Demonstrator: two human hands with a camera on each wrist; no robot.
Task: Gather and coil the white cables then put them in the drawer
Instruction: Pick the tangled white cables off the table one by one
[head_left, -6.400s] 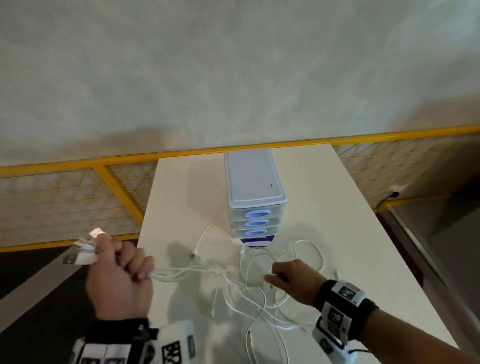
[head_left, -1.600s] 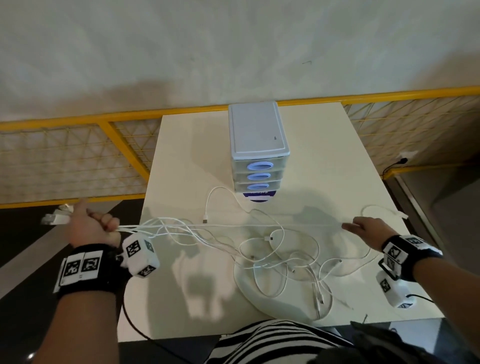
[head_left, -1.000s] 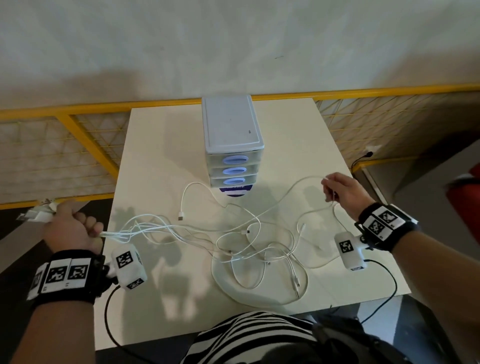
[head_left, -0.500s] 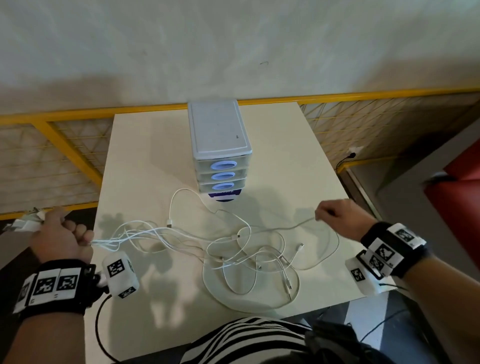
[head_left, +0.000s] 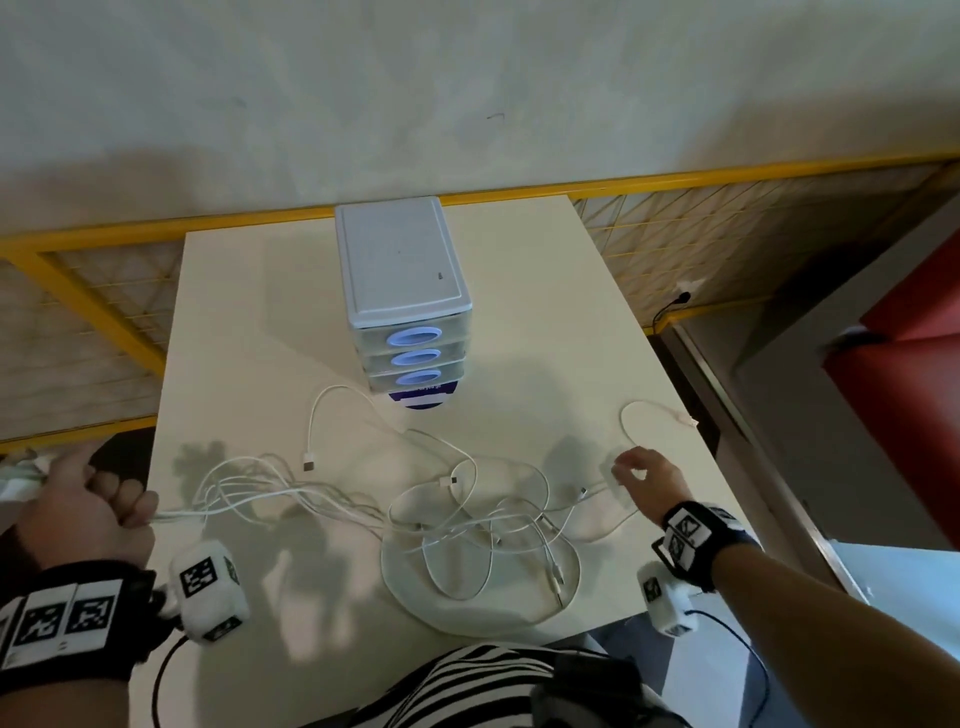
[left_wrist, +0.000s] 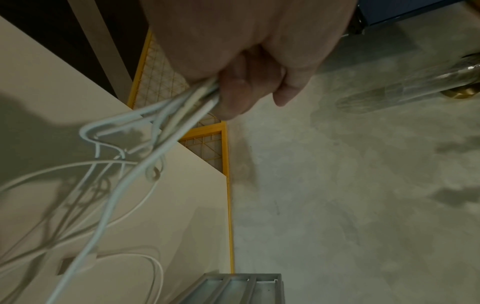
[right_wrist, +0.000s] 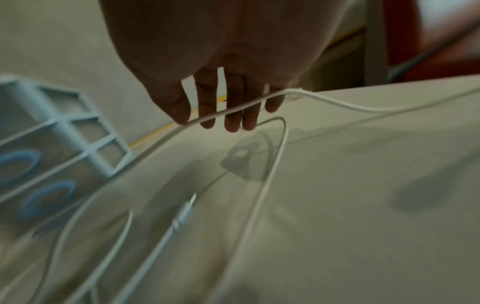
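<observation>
Several white cables (head_left: 467, 519) lie tangled on the white table (head_left: 249, 322) in front of a small three-drawer unit (head_left: 400, 270), whose drawers are all closed. My left hand (head_left: 78, 514) hangs just off the table's left edge and grips a bundle of cable ends in its fist (left_wrist: 246, 92); the strands (left_wrist: 124, 185) run from it across the table. My right hand (head_left: 641, 475) hovers over the right side of the tangle with straight, spread fingers (right_wrist: 228, 115). One cable (right_wrist: 324, 100) crosses in front of those fingers, which do not curl round it.
One cable end (head_left: 654, 410) loops toward the table's right edge. A yellow-framed mesh fence (head_left: 93, 312) runs behind and to the left of the table. A red object (head_left: 904, 364) stands at the right. My striped shirt (head_left: 467, 686) meets the near edge.
My right hand has come down from holding a raised cable, and its fingers have straightened. My left hand keeps its grip on the bundle at the left edge.
</observation>
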